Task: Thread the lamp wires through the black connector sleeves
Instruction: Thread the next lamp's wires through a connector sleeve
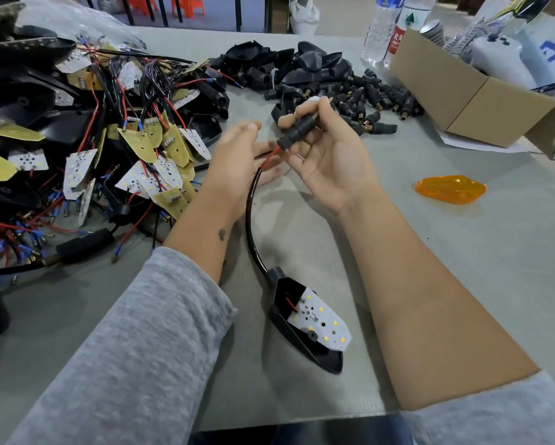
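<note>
Currently your right hand (pixel 321 155) has its fingers curled round a black connector sleeve (pixel 297 129), brass tip up and away from you. Red wire (pixel 271 156) enters the sleeve's lower end — just below the grip — and runs from the black cable (pixel 250 216) to the lamp housing (pixel 305 329) on the table (pixel 462 252). Your left hand (pixel 237 155) sits beside the wire, fingers relaxed; whether it touches the wire cannot be told. Bottle (pixel 398 30) label — red, white characters, unreadable.
</note>
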Available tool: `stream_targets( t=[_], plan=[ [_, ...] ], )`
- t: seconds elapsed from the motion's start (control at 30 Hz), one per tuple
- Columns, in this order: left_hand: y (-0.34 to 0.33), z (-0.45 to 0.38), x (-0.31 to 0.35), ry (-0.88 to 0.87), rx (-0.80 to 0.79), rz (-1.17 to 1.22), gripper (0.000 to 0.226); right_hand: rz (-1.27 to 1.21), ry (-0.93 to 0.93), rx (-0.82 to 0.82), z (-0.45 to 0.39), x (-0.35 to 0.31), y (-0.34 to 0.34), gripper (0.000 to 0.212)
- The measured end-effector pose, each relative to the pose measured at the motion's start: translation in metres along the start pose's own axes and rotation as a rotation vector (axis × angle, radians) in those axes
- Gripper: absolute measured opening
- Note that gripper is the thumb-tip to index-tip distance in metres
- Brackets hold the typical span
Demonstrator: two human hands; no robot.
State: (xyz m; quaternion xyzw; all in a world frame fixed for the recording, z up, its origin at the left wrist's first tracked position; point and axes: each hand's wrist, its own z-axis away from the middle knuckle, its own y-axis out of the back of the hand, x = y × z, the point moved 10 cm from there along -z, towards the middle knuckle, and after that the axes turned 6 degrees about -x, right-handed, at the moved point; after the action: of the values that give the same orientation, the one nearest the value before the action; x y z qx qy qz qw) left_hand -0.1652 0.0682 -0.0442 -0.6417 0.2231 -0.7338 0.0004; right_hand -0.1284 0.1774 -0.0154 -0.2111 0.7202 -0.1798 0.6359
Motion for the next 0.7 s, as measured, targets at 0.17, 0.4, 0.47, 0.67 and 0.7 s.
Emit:
stream_targets(
  t=[0.17, 0.4, 0.47, 0.67, 0.7],
  plan=[
    [-0.010, 0.001, -0.008, 0.105, -0.143, 0.121, 0.037, 0.036, -0.050, -0.023, 0.003, 0.004, -0.005, 0.033],
    [0.002, -0.006, 0.003, -0.047, -0.088, 0.269, 0.021, 0.095, -0.099, -0.031, 0.001, 0.010, -0.005, 0.033],
    [0.010, -0.007, 0.007, -0.084, -0.024, 0.281, 0.020, 0.107, -0.108, 0.007, 0.000, 0.012, 0.002, 0.031],
    [0.003, -0.002, 0.010, -0.094, -0.038, -0.073, 0.019, 0.143, -0.104, 0.094, -0.002, 0.011, 0.015, 0.031],
    [-0.004, -0.001, 0.010, -0.094, -0.080, -0.093, 0.018, 0.160, -0.103, 0.088, -0.002, 0.011, 0.014, 0.032]
  ],
)
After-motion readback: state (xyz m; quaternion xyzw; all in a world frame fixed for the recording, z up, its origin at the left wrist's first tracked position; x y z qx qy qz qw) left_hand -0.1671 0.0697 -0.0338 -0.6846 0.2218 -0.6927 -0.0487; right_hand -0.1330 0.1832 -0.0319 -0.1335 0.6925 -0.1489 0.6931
